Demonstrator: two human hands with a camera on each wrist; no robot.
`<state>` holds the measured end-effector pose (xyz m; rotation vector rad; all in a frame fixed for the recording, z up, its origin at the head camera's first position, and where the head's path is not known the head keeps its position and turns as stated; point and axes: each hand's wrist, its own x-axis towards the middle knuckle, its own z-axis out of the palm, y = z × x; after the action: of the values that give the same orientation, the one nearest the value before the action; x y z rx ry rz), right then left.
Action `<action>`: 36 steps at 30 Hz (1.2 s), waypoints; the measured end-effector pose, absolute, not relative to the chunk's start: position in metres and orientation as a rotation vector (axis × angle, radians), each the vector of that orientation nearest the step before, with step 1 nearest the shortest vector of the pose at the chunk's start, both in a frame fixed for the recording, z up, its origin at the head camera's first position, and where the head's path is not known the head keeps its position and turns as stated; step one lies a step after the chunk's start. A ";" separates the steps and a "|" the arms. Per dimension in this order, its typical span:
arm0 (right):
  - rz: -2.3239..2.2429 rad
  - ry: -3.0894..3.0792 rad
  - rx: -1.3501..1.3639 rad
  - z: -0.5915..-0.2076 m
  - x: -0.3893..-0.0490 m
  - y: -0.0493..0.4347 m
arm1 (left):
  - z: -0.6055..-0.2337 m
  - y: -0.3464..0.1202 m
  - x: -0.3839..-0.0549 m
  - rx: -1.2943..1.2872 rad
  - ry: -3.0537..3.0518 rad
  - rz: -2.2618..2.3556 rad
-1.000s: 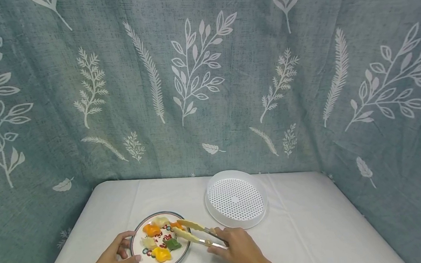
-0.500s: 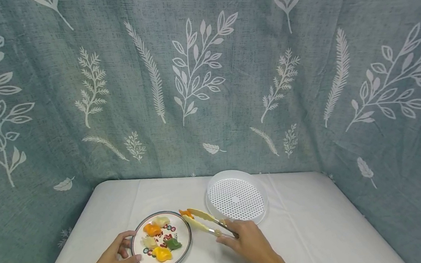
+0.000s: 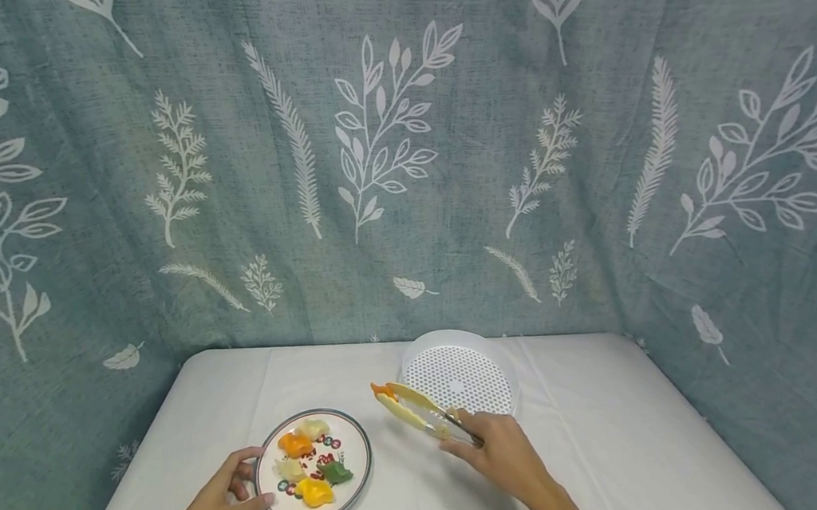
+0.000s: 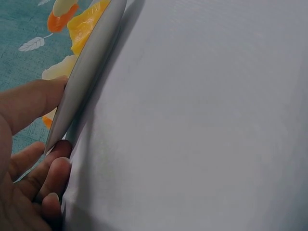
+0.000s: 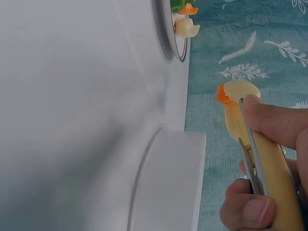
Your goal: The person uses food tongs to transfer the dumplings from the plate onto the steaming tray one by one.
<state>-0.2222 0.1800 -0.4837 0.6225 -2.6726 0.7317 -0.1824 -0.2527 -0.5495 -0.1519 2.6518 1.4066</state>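
In the head view my left hand [image 3: 215,506] holds the left rim of a round, dark-edged plate [image 3: 354,443], thumb over the edge and fingers beneath. Several dumpling-shaped pieces lie on it: an orange one [image 3: 295,445], a yellow one [image 3: 316,493], a green one [image 3: 336,473] and pale cream ones [image 3: 313,430]. With my right hand [image 3: 499,449] I grip metal tongs [image 5: 269,168] that have pale yellow tips. Pinched between those tips is an orange dumpling-shaped piece [image 3: 380,389], raised over the table between plate and tray; the right wrist view shows it partly hidden by a tip.
A white round tray [image 3: 511,395] with a perforated bottom stands at the back, right of the plate, its near edge overlapped by my right hand. White cloth covers the table [image 3: 610,431]. Behind and beside it hangs a blue-green leaf-patterned curtain [image 3: 410,271].
The tongs have lifted the orange piece off the plate's right side and carried it right and away from me, towards the tray. My left hand and the plate have stayed put.
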 end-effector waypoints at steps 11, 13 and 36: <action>0.690 -2.674 0.492 -0.475 -0.233 0.198 | -0.549 -0.253 -0.181 -0.150 2.657 1.404; 0.677 -2.687 0.472 -0.474 -0.236 0.202 | -0.549 -0.253 -0.182 -0.154 2.661 1.394; 0.564 -2.800 0.229 -0.490 -0.276 0.251 | -0.551 -0.251 -0.184 -0.161 2.667 1.376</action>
<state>-0.2760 0.2511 -0.4901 0.2287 -2.8002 0.5645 -0.1836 -0.2513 -0.5511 -0.1610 2.6667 1.3765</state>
